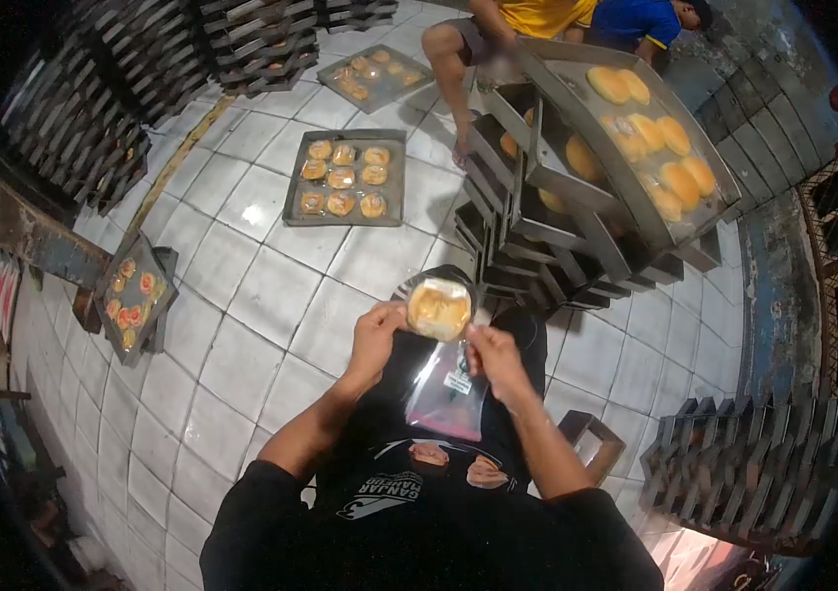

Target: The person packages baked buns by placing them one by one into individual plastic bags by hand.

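Note:
A round golden bun (439, 309) with pale, shiny patches is held up above my lap. My left hand (376, 343) is closed, pinching the bun's left edge between thumb and fingers. At the lower right edge of the bun, my right hand (498, 362) is also closed in a pinch; whether it grips bun or thin film there is hard to tell. Just below lies a clear plastic bag (447, 399) with a small white label and a reddish lower end, resting on my dark clothing.
A tall stack of metal trays stands front right, its top tray (577, 108) bearing buns. On the tiled floor lie a tray of wrapped buns (291, 197) and another tray (409, 69). A person in yellow (547, 15) sits behind the stack. More stacked trays (754, 473) stand right.

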Available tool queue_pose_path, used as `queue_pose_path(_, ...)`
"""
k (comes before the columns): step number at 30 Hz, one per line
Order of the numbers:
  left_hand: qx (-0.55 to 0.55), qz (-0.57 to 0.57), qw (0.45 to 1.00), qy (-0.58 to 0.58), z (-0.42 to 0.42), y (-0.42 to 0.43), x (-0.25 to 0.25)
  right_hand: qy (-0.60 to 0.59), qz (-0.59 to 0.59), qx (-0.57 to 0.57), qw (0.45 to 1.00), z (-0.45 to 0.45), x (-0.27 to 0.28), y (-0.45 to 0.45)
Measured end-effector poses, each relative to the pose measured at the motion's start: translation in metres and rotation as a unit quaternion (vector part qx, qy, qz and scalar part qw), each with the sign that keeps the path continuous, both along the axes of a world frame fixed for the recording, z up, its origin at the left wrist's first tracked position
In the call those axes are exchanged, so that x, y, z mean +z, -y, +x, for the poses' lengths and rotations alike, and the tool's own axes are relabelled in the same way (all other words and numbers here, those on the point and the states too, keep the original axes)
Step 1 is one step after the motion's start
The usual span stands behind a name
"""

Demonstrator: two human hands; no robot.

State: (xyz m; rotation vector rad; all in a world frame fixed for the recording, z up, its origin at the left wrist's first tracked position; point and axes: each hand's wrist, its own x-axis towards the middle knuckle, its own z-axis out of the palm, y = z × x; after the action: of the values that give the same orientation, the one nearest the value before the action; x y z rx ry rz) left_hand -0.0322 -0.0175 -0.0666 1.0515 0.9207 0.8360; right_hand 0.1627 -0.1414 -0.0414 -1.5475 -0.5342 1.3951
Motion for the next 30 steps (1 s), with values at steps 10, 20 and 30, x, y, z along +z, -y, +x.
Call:
queue_pose_path(10, -0.07, -0.081, 0.947, 0.304, 0.088, -0.026, 0.103, 0.463, 0.313, -0.243, 0.793, 0.069, 0.174, -0.029)
queue_pose_path(20, -0.193, 0.582, 0.739, -0.28, 0.012, 0.038, 0.025, 0.559, 0.233, 0.097, 0.79, 0.066, 0.137, -0.015)
queue_pose_path(30, -0.411, 0.011, 0.907, -0.09, 0.01, 0.037, 0.053, 0.469, 0.236, 0.247, 0.814, 0.047, 0.127, 0.054)
